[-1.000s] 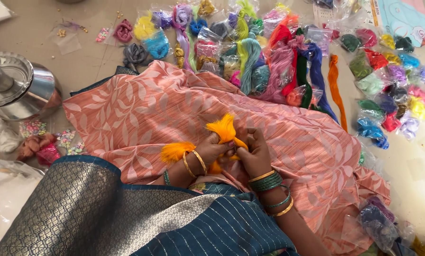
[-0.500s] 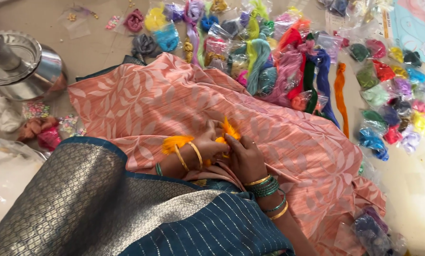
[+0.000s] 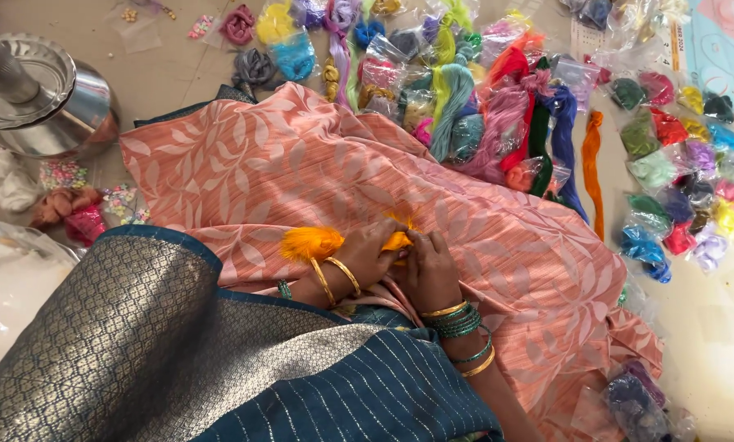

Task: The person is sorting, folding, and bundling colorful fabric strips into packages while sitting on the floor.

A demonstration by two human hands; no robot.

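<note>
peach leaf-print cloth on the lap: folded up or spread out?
Spread out. The peach leaf-print cloth drapes loosely across the lap and onto the floor, rumpled, not stacked in folds; both hands work at its edge.

Bright, even daylight-type lighting across the whole head-cam view, no strong direction. Shadows soft and short, mostly under the folds of the peach cloth [image 3: 318, 172]. Mild glare on the steel pot [image 3: 51, 102] at upper left and on the clear plastic thread packets [image 3: 670, 155] at right. Pale floor [image 3: 727, 327] at lower right looks slightly washed out. Focus fairly sharp overall; far edges a bit soft w/ slight wide-angle stretch.
</note>
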